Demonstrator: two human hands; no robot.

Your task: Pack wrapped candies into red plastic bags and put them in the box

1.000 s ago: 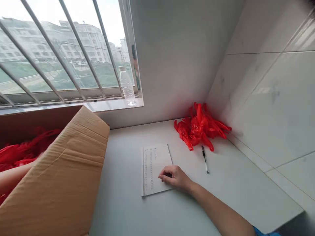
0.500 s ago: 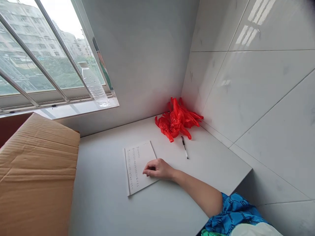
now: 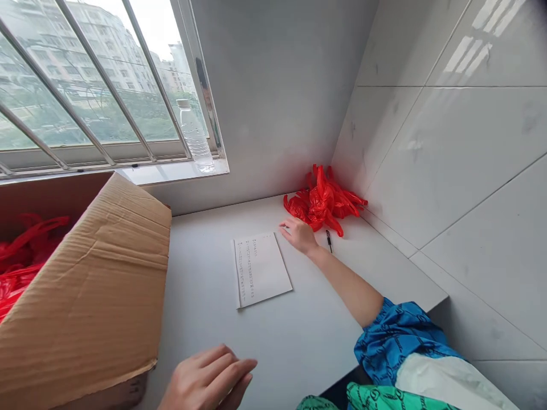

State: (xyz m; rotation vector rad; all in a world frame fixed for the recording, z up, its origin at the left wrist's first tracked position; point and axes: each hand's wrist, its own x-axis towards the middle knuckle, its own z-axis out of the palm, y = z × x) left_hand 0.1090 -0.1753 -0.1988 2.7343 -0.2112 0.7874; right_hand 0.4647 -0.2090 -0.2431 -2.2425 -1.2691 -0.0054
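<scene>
My right hand (image 3: pixel 299 234) reaches over the white tabletop, fingers loosely stretched and slightly apart, with nothing seen in them. It is beside the near left edge of a crumpled pile of red plastic bags (image 3: pixel 322 199); I cannot tell whether they touch. Close by lies a black-capped pen (image 3: pixel 329 240), its lower end hidden behind my forearm. A white booklet (image 3: pixel 267 267) with rows of small printed characters lies left of that arm. At the bottom, my left hand (image 3: pixel 209 378) hovers with fingers bent and pressed together; nothing shows in it.
A cardboard box (image 3: pixel 106 285) with a raised flap stands at the left, and more red plastic bags (image 3: pixel 25 256) lie inside. On the windowsill stands a clear plastic bottle (image 3: pixel 195 139). Tiled wall (image 3: pixel 478 188) bounds the right side.
My right hand has moved off the booklet, up toward the red bags, its fingers loosening. My left hand has come into view at the bottom. The view has shifted left, showing bags in the box.
</scene>
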